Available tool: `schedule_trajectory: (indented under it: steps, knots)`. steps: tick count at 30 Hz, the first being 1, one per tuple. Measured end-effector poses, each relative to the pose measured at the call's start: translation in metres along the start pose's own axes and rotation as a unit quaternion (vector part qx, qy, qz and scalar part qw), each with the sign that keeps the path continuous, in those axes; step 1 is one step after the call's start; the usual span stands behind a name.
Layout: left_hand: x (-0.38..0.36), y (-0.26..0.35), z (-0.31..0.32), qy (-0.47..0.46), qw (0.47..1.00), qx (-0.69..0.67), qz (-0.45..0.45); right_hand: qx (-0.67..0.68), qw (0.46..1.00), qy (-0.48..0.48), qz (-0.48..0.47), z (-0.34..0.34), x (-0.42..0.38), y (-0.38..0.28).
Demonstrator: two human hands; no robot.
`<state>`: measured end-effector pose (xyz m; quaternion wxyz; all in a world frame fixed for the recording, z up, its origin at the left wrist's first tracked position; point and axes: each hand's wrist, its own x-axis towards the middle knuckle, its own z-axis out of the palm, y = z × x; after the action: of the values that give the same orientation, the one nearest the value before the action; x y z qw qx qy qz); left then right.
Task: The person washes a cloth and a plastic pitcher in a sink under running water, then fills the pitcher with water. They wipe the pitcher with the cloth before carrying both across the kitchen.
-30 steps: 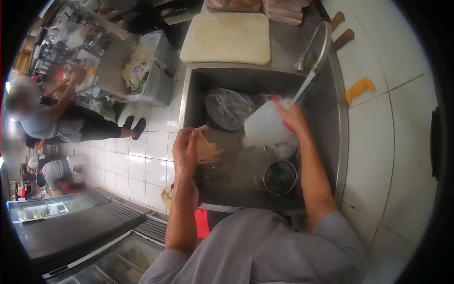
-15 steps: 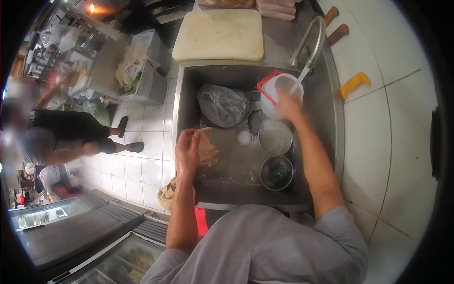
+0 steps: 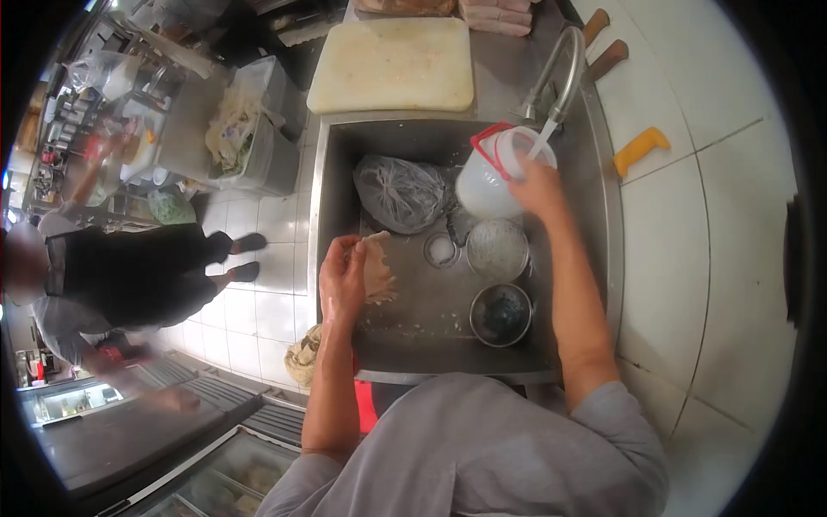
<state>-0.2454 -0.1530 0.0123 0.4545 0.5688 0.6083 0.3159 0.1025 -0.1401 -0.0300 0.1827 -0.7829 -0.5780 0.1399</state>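
Observation:
My left hand (image 3: 343,277) pinches a ragged, tan piece of food (image 3: 377,269) over the left side of the steel sink (image 3: 413,332). At the sink's upper right, my right hand (image 3: 536,181) has its fingers closed at the rim of a white bucket (image 3: 488,188) with a red handle (image 3: 491,148). Water runs from the faucet (image 3: 568,82) into the bucket, which is tilted. Below it are a bowl with pale contents (image 3: 497,250) and a metal bowl (image 3: 500,315). A tied plastic bag (image 3: 403,193) lies on the left.
Behind the sink is a white cutting board (image 3: 392,65). A yellow handle (image 3: 641,152) and brown knife handles (image 3: 608,60) stick up along the right wall. On the left, a person in a dark apron (image 3: 138,263) stands near a grey bin (image 3: 274,151).
My right hand has moved slightly right and gripped the bucket's rim, and the bucket has tilted and shifted left. The person on the left has moved. My left hand has barely moved.

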Motion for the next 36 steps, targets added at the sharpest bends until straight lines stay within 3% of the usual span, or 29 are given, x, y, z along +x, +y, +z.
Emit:
schedule_trajectory:
  steps: [1, 2, 5, 6, 9, 10, 12, 13, 14, 17, 20, 22, 26, 31, 34, 36]
  knots:
    - [-0.001, 0.001, 0.000, -0.001, 1.000, -0.001, -0.005, -0.040, 0.999, -0.009, 0.021, -0.001, -0.001, -0.006]
    - [-0.001, 0.003, 0.000, -0.001, 1.000, -0.002, -0.009, -0.092, 0.991, 0.028, -0.092, 0.024, -0.004, 0.005]
    - [-0.001, 0.003, -0.001, 0.001, 1.000, -0.021, -0.010, -0.036, 0.984, 0.078, -0.153, 0.006, -0.013, 0.001]
    - [-0.002, 0.002, -0.001, 0.004, 0.999, -0.032, -0.008, 0.048, 0.995, 0.060, -0.063, 0.001, -0.005, 0.012]
    - [0.001, -0.008, -0.003, 0.006, 0.999, -0.035, 0.017, 0.093, 0.985, 0.145, -0.026, 0.015, -0.006, 0.018]
    - [0.001, -0.006, -0.003, 0.008, 0.999, -0.044, 0.016, 0.070, 0.990, 0.125, -0.019, 0.012, -0.015, 0.006]
    - [0.001, -0.003, -0.003, 0.015, 0.998, -0.062, 0.012, 0.257, 0.962, 0.091, 0.015, 0.017, -0.035, 0.005]
    - [0.002, -0.003, -0.004, 0.018, 0.998, -0.060, 0.007, 0.347, 0.935, 0.071, 0.030, 0.021, -0.041, 0.005]
    - [0.003, -0.003, -0.006, 0.022, 0.998, -0.058, 0.002, 0.499, 0.863, 0.004, 0.074, 0.038, -0.044, 0.023]
    - [0.007, 0.001, -0.013, 0.039, 0.999, -0.021, 0.009, 0.724, 0.655, 0.035, 0.214, 0.091, -0.078, 0.066]
    - [0.011, -0.003, -0.017, 0.046, 0.999, -0.016, 0.007, 0.790, 0.493, -0.003, 0.363, 0.109, -0.116, 0.049]
    - [0.012, -0.003, -0.018, 0.043, 0.999, -0.026, 0.001, 0.820, 0.470, -0.017, 0.325, 0.139, -0.144, 0.059]
    - [0.010, -0.004, -0.017, 0.031, 0.999, -0.038, 0.003, 0.867, 0.455, -0.017, 0.202, 0.154, -0.160, 0.046]
    - [0.011, -0.005, -0.012, 0.027, 0.999, -0.022, 0.019, 0.869, 0.487, 0.014, 0.082, 0.120, -0.156, 0.037]
    - [0.012, -0.006, -0.011, 0.028, 0.999, -0.014, 0.020, 0.833, 0.546, 0.019, 0.090, 0.097, -0.123, 0.054]
    - [0.009, 0.004, -0.011, 0.018, 1.000, -0.016, -0.001, 0.786, 0.595, 0.000, 0.168, 0.090, -0.083, 0.075]
